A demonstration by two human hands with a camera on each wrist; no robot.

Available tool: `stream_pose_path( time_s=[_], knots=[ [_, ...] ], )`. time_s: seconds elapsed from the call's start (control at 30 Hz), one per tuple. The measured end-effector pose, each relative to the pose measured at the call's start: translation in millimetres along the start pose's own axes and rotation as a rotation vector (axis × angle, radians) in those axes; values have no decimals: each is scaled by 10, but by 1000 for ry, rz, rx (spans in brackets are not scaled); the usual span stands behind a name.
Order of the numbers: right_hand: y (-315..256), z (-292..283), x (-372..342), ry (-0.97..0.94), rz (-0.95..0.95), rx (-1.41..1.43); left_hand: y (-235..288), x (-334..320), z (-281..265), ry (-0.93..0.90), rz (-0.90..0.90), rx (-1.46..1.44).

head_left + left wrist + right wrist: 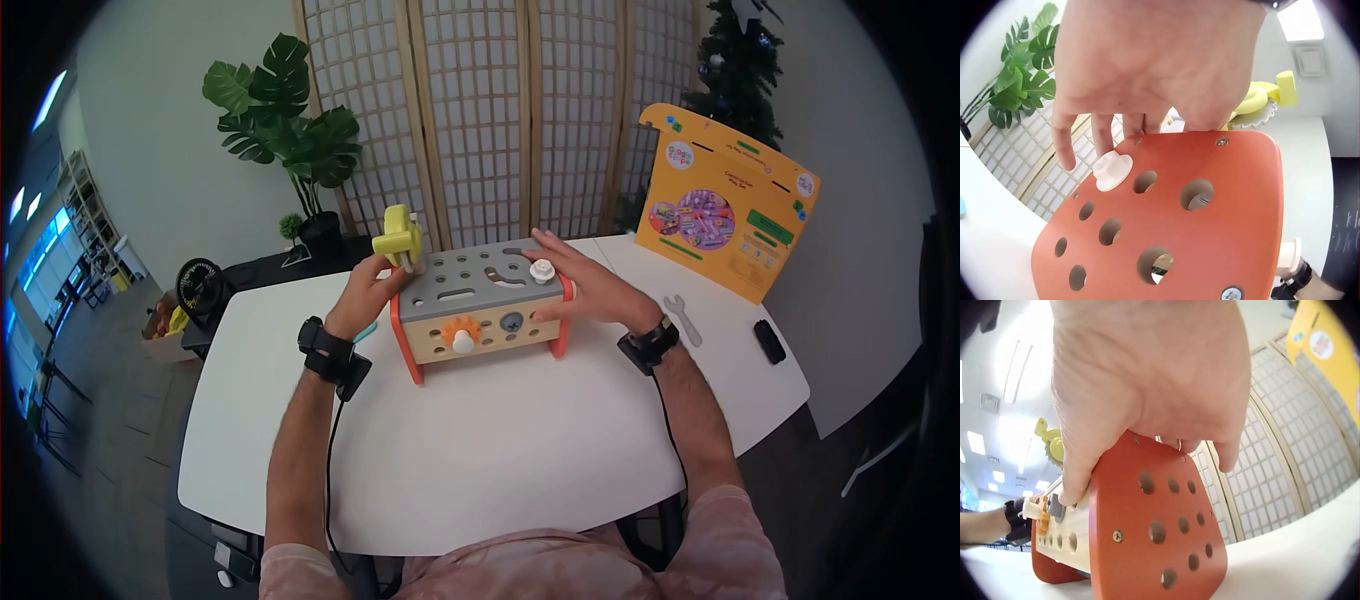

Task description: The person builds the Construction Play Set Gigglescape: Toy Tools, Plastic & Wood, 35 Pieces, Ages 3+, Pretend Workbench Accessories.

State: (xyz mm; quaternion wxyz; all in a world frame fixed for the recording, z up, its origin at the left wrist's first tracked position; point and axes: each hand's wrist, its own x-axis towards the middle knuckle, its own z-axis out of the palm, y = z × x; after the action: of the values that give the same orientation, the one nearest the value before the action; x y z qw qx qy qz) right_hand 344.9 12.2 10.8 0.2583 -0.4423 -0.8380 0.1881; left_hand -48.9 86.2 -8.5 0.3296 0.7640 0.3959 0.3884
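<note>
A toy workbench (478, 275) stands upright on the white table, with a grey perforated top, a wooden front and red ends. On its front sit an orange gear (462, 336) with a white bolt and a grey screw head (512, 322). My left hand (365, 298) grips the top of the left end, beside a yellow toy saw (398, 237) with a toothed disc. A white bolt (1112, 170) pokes from that red panel. My right hand (590, 285) spans the right end, thumb on the front and fingers toward the back, near a white knob (542, 270).
To the right lie a grey toy wrench (684, 320) and a small black object (769, 341). A yellow cardboard box (690, 255) stands at the back right. Something turquoise (366, 331) lies left of the workbench. Behind the table are a potted plant (285, 120) and a folding screen (480, 120).
</note>
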Motion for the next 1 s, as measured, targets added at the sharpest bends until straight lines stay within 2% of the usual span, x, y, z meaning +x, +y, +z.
stream_pose_path(
  time_s=[0.07, 0.13, 0.2, 0.23, 0.3, 0.33, 0.53, 0.63, 0.7, 0.83, 0.93, 1.0],
  knots=[
    [-12, -27, 27, -6, 20, -14, 10, -48, 5, -22, -17, 3],
    [39, -27, 50, -3, 47, -25, -97, -65, 42, -8, 73, 57],
    [194, 21, 115, 121, -65, 25, -129, -83, 92, -24, 83, 80],
    [205, 9, 130, 124, -67, 23, -93, -104, 144, 41, 128, 122],
    [224, -11, 160, 23, 124, 300, -25, -157, 223, 120, 178, 191],
    [241, -19, 180, 22, 120, 299, 79, -197, 239, 124, 179, 192],
    [488, 30, 251, 71, 68, 352, 380, -372, 330, 137, 122, 387],
    [546, 80, 254, 112, 60, 447, 471, -453, 376, 133, 181, 438],
    [559, 94, 253, 127, 86, 553, 523, -487, 394, 103, 114, 483],
    [644, 127, 304, 111, 149, 491, 620, -570, 412, 50, 87, 541],
    [664, 165, 323, 85, 154, 596, 698, -616, 476, 72, 85, 532],
    [679, 196, 339, 89, 165, 671, 726, -627, 491, 53, 23, 561]
  ],
)
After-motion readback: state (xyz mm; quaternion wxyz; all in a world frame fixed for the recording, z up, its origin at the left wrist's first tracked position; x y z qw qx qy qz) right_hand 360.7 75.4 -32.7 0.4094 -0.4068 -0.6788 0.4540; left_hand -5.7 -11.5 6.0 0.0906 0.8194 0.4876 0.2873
